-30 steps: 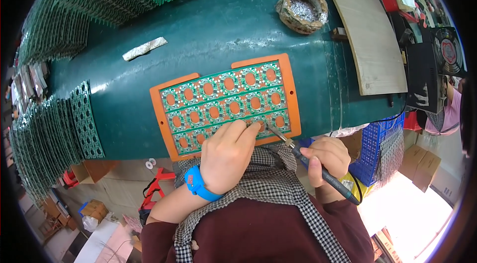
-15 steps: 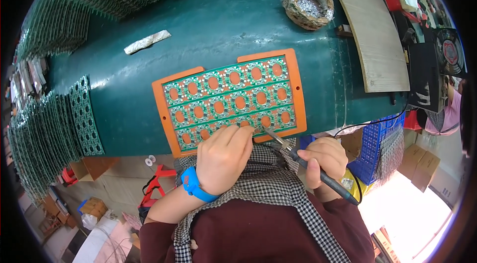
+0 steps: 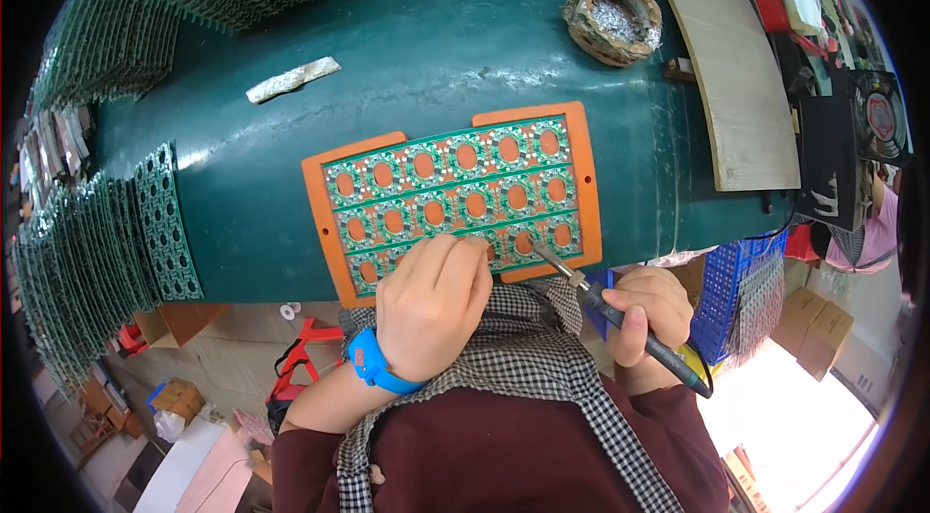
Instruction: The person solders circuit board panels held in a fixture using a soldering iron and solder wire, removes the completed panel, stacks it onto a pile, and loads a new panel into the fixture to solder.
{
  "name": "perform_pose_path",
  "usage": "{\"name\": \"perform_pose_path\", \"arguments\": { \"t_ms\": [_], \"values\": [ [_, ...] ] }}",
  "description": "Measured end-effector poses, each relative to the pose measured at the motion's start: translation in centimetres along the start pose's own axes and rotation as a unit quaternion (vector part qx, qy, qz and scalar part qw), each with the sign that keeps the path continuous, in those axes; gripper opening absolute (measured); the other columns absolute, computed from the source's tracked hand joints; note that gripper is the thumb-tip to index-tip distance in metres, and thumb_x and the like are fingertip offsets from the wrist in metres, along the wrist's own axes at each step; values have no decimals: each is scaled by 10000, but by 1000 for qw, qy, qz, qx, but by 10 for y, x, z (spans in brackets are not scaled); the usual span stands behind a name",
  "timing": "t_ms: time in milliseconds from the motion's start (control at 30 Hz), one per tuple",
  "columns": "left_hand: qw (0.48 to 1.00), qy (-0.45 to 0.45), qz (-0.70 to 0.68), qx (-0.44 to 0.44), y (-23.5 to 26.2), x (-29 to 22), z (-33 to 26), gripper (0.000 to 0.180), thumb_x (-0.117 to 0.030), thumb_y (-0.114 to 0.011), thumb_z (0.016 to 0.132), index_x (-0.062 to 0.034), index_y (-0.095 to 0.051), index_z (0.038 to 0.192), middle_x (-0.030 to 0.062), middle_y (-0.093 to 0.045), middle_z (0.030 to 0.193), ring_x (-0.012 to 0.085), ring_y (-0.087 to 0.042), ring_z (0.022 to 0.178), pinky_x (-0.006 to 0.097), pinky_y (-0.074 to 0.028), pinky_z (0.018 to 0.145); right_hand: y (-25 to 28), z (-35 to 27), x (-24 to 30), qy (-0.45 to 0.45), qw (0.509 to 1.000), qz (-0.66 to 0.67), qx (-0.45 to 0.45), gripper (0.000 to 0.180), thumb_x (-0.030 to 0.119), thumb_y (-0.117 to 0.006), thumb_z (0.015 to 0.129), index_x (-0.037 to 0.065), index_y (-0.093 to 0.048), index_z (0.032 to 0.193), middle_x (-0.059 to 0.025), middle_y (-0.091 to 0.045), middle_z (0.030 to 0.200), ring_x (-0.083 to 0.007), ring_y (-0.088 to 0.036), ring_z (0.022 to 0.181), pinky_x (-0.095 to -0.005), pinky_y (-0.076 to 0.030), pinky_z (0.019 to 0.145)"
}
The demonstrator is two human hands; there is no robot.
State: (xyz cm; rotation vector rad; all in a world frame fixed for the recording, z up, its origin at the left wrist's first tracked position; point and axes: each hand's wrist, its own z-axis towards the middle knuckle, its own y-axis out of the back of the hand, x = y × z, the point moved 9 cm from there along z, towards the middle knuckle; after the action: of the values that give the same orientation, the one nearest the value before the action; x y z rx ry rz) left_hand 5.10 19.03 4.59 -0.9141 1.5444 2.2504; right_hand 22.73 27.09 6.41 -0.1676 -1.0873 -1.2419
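Note:
A green circuit board panel point(image 3: 449, 193) with rows of oval openings lies in an orange holder point(image 3: 587, 156) on the table. My right hand point(image 3: 651, 314) grips a soldering iron point(image 3: 620, 316) by its dark handle. The iron's metal tip points up and left to the near right part of the panel, beside one of the oval openings; whether it touches is too small to tell. Over the panel's near edge rests my left hand point(image 3: 433, 295), fingers curled and pressed together. Its fingertips, and whatever they pinch, are hidden. A blue band point(image 3: 373, 364) circles the left wrist.
Stacked green panels point(image 3: 82, 251) stand at the left, with more at the far left. A whitish strip point(image 3: 294, 79) lies behind the holder. At the far right are a rough round bowl point(image 3: 613, 19) with silvery bits and a wooden board point(image 3: 736, 77). A blue crate point(image 3: 728, 295) stands below the table's right side.
My right hand has drawn the soldering iron slightly to the right, its tip shifting along the panel's near row. My left hand stays almost in place. The whole view has shifted a little.

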Motion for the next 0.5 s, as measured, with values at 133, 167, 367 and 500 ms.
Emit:
{"name": "perform_pose_path", "arguments": {
  "t_ms": [133,167,367,500],
  "values": [
    [999,-6,39,21,-2,-1,3,175,-9,-690,720,-40,-617,875,58,-556,739,201,-583,638,310,-467,507,-6,5,-4,-1,1000,6,26,89,50,-560,746,0,-635,745,-89,-601,614,-222,-584,480,-312,-476,469],
    [999,-6,37,21,-4,-1,5,175,-9,-690,720,-40,-617,875,58,-556,739,201,-583,638,310,-467,507,-7,6,-4,-2,1000,5,27,89,50,-560,746,0,-635,745,-89,-601,614,-222,-584,480,-312,-476,469],
    [1000,13,-2,-10,-6,7,14,134,33,-671,759,-17,-631,877,87,-557,693,237,-555,568,326,-429,490,-14,15,-12,-40,999,-1,16,78,25,-587,736,-12,-643,775,-109,-632,650,-233,-615,512,-308,-496,488],
    [1000,20,9,-4,-9,10,15,139,25,-672,762,-26,-640,887,82,-557,699,237,-558,576,335,-434,496,-20,18,-15,-43,999,-2,31,85,23,-607,726,-11,-653,788,-106,-627,645,-227,-609,506,-305,-488,477]
  ]
}}
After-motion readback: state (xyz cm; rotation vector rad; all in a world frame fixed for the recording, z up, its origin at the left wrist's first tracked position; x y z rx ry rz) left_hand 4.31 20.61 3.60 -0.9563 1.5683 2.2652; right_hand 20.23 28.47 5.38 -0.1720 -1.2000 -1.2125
